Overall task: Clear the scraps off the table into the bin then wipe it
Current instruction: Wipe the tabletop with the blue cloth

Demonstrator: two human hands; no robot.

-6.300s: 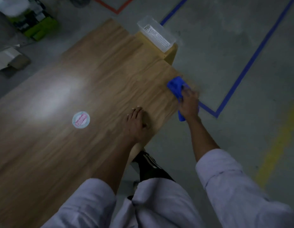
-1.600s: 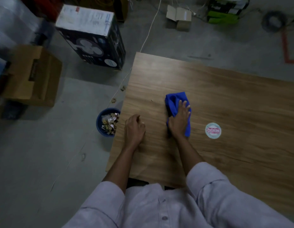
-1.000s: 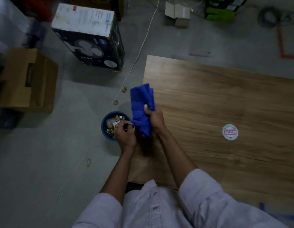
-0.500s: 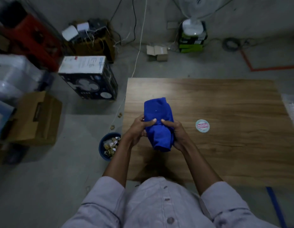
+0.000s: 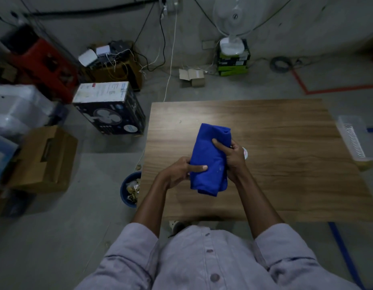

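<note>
Both forearms point(image 5: 152, 206) are angling inward from rolled-up pale sleeves point(image 5: 137, 245), bare to the elbow, meeting in front of the chest. The left hand point(image 5: 177, 170) is gripping the lower left side of a folded blue cloth point(image 5: 206, 151), thumb lying flat across its face. The right hand point(image 5: 232, 159) is clasping the upper right edge, thumb pressing on top and fingers curling round the side.

No words are showing clearly enough to read. The white top of the black fan box point(image 5: 102, 92) is carrying small print, but it is looking too tiny and blurry to make out. The round sticker point(image 5: 245, 152) on the table point(image 5: 286, 168) is hiding mostly behind the right hand point(image 5: 233, 159), so its words are not showing
</note>
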